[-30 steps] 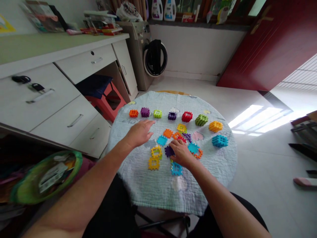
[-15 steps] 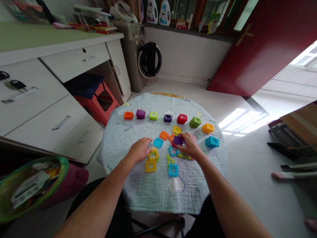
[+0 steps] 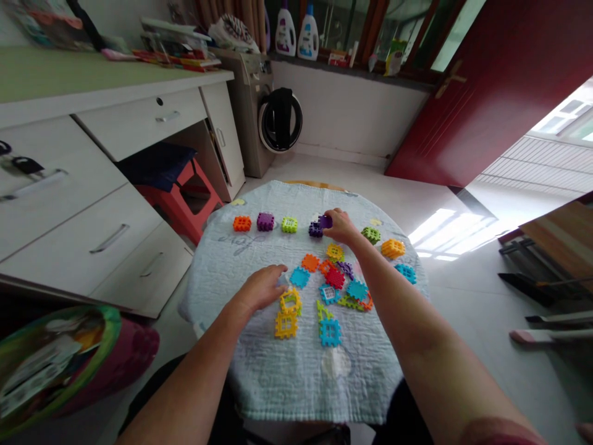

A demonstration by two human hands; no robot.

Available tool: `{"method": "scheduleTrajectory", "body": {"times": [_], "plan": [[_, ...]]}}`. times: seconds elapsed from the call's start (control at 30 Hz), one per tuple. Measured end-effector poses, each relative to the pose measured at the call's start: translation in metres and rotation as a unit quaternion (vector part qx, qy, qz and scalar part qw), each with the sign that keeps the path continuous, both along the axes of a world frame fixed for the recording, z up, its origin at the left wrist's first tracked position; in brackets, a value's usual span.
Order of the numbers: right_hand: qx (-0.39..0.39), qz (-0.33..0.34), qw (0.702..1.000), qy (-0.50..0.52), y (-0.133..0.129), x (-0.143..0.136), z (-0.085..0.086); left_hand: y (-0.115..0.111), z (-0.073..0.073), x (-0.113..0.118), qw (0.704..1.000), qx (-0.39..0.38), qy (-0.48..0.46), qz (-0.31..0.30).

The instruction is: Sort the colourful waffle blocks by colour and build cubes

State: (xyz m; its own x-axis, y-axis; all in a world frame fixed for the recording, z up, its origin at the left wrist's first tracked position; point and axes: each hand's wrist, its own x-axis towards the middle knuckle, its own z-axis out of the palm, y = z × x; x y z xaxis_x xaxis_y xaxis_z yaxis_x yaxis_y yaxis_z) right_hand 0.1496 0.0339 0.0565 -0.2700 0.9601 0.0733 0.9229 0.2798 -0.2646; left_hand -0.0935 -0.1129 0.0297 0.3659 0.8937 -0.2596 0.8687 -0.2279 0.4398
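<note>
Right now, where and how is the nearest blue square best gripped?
Probably by its left and right toothed edges, from above on the near side: the blue square lies roughly flat, cloth borders both edges, and a green piece crowds its far edge.

Shows blurred, unreadable script (image 3: 243,245) on the cloth (image 3: 213,266) over the counter (image 3: 319,185); carries illegible labels (image 3: 306,39) on two white bottles (image 3: 286,38).
</note>
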Motion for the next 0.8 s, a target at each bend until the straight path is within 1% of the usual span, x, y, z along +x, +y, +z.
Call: {"method": "scheduleTrajectory", "body": {"times": [0.07, 0.2, 0.37, 0.53, 0.6, 0.67, 0.73, 0.8], "plan": [[-0.023, 0.012, 0.999, -0.037, 0.008, -0.007, -0.011, 0.001, 0.000, 0.000, 1.000, -0.002, -0.007, 0.000], [-0.049, -0.001, 0.996, -0.076, 0.021, -0.014, -0.030, 0.001, 0.002, -0.002, 1.000, 0.001, -0.019, 0.003], [-0.060, -0.006, 0.994, -0.089, 0.032, -0.019, -0.039, 0.001, 0.001, -0.004, 1.000, 0.001, -0.024, -0.005], [-0.064, -0.014, 0.992, -0.105, 0.033, -0.024, -0.045, 0.000, 0.002, -0.004, 1.000, 0.000, -0.028, -0.013], [-0.065, -0.014, 0.992, -0.107, 0.032, -0.025, -0.046, 0.000, 0.002, -0.005, 1.000, 0.000, -0.027, -0.012], [-0.054, -0.012, 0.994, -0.099, 0.030, -0.025, -0.042, 0.000, 0.002, -0.005, 1.000, 0.001, -0.028, -0.012], [-0.021, -0.006, 0.997, -0.075, 0.025, -0.021, -0.032, 0.000, 0.001, -0.006, 1.000, 0.000, -0.027, -0.015], [0.022, -0.001, 0.999, -0.034, 0.016, -0.012, -0.018, 0.000, 0.000, -0.006, 1.000, -0.001, -0.023, -0.020]]}}
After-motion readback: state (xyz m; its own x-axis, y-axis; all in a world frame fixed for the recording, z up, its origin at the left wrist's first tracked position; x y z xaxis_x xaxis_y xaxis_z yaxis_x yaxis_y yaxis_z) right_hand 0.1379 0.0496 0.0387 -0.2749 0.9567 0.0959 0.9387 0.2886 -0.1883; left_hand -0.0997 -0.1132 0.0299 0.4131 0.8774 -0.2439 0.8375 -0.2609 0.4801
